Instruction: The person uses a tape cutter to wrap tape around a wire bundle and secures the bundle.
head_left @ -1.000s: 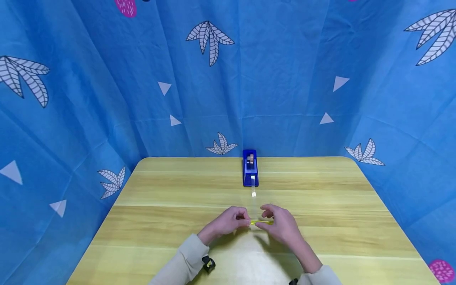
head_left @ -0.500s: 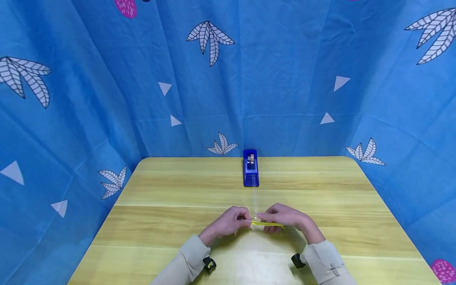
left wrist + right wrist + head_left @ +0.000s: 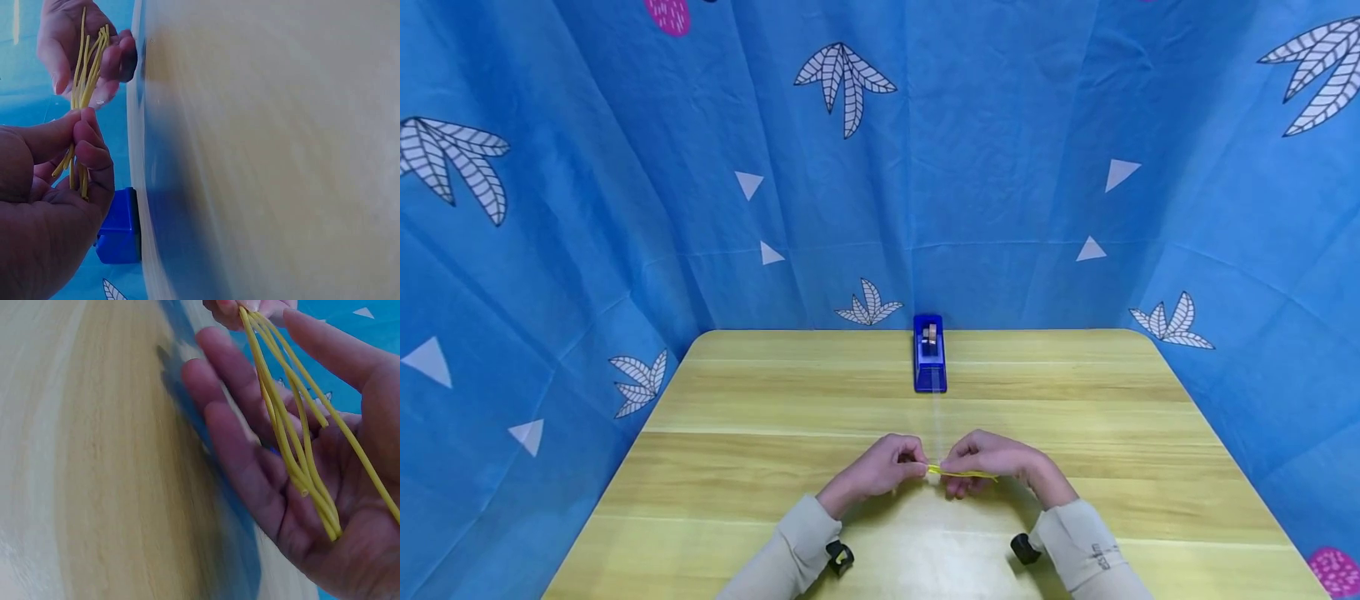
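My left hand (image 3: 880,467) pinches a bundle of thin yellow wires (image 3: 90,75) between thumb and fingers, with short ends poking out below its grip in the left wrist view. Across the palm side of my right hand (image 3: 269,462) run the wires' loose ends, fanned out. Its thumb and fingers stand apart around them, close to the left fingertips. A strip of clear tape (image 3: 936,417) stretches from the blue tape dispenser (image 3: 930,354) towards me and meets the bundle between the hands. The tape's near end shows just below the wires.
Behind the dispenser, at the far edge of the wooden table (image 3: 760,392), hangs a blue patterned curtain (image 3: 1000,167). Another such curtain runs along each side. Both wrists wear a small black camera strap (image 3: 1025,548).
My right hand has turned over and come round the bundle, then moved slightly nearer me at the tape. The tape's near end now shows below the wires. My left hand stays put.
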`<state>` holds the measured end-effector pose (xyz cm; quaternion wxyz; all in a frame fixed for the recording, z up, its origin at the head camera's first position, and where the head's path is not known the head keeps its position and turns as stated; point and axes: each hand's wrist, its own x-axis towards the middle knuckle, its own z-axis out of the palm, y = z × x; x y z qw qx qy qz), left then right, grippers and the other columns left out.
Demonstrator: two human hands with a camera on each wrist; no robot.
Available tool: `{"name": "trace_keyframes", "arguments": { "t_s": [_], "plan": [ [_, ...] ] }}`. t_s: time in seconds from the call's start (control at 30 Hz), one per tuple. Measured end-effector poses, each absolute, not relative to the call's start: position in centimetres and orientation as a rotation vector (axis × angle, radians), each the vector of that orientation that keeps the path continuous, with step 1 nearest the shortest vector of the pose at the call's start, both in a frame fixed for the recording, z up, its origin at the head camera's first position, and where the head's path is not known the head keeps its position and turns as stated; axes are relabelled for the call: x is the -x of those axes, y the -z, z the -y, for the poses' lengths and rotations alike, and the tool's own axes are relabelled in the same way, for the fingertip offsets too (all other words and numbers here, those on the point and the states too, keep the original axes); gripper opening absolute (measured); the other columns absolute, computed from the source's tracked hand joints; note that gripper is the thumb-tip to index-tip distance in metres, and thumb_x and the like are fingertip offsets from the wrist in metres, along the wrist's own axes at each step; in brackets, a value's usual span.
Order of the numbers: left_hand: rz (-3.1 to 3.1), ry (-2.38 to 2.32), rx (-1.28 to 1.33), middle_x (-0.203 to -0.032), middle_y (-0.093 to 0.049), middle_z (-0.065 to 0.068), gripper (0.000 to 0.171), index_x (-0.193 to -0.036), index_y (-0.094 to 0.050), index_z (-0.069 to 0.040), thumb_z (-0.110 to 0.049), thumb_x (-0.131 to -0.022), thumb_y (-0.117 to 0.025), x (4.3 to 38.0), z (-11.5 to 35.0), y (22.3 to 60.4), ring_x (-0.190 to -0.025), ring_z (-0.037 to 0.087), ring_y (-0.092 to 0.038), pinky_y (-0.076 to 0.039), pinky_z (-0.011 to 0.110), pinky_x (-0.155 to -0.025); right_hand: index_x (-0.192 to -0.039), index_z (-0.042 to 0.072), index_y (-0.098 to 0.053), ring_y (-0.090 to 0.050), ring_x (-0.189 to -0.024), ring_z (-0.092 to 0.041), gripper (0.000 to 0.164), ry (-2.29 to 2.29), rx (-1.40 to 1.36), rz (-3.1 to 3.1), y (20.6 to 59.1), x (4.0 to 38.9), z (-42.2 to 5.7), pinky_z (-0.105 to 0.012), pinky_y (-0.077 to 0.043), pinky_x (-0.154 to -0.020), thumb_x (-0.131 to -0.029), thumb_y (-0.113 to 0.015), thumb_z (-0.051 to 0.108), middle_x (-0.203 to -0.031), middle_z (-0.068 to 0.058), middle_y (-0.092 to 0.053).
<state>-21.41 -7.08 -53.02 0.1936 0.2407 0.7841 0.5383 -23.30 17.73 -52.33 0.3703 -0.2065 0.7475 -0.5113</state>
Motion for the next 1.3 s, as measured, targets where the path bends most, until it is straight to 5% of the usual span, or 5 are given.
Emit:
{"name": "trace_keyframes", "arguments": {
  "t_s": [0.37,0.6,0.97,1.3],
  "plan": [
    [-2.212,-1.485,-0.668,-0.081,-0.064,0.004,0.009,-0.088,-0.067,0.003,0.002,-0.097,-0.065,21.5,7.1,53.1,-0.075,0.015,-0.055,-0.046,0.018,-0.067,-0.110,-0.005,-0.072,-0.074,-0.083,-0.021,0.020,1.419,0.606,-1.920,52.4,23.6,-17.9,-0.028,-0.059,-0.072,-0.097,-0.071,0.010,-0.102,-0.027,-0.076],
    [-2.229,-1.474,-0.652,-0.087,-0.068,0.022,0.010,-0.088,-0.067,0.003,0.001,-0.098,-0.065,21.6,7.0,53.2,-0.072,0.017,-0.053,-0.044,0.018,-0.062,-0.107,-0.004,-0.073,-0.074,-0.081,-0.023,0.019,1.436,0.586,-1.952,52.4,23.7,-17.8,-0.029,-0.059,-0.069,-0.094,-0.075,0.009,-0.099,-0.026,-0.076],
    [-2.295,-1.423,-0.667,-0.088,-0.068,0.022,0.009,-0.089,-0.067,0.001,-0.001,-0.097,-0.066,21.3,6.9,52.6,-0.071,0.015,-0.054,-0.046,0.018,-0.063,-0.106,0.002,-0.075,-0.075,-0.090,-0.022,0.018,1.233,0.649,-2.167,50.3,23.4,-17.7,-0.037,-0.061,-0.081,-0.092,-0.079,0.014,-0.099,-0.012,-0.079],
    [-2.322,-1.426,-0.672,-0.086,-0.068,0.011,0.009,-0.089,-0.067,0.000,-0.002,-0.097,-0.066,21.1,6.8,52.6,-0.079,0.020,-0.060,-0.048,0.019,-0.070,-0.099,0.000,-0.077,-0.070,-0.071,-0.020,0.018,1.258,0.580,-2.210,50.6,22.4,-16.3,-0.028,-0.054,-0.062,-0.091,-0.079,0.016,-0.084,-0.017,-0.077]
  ]
}}
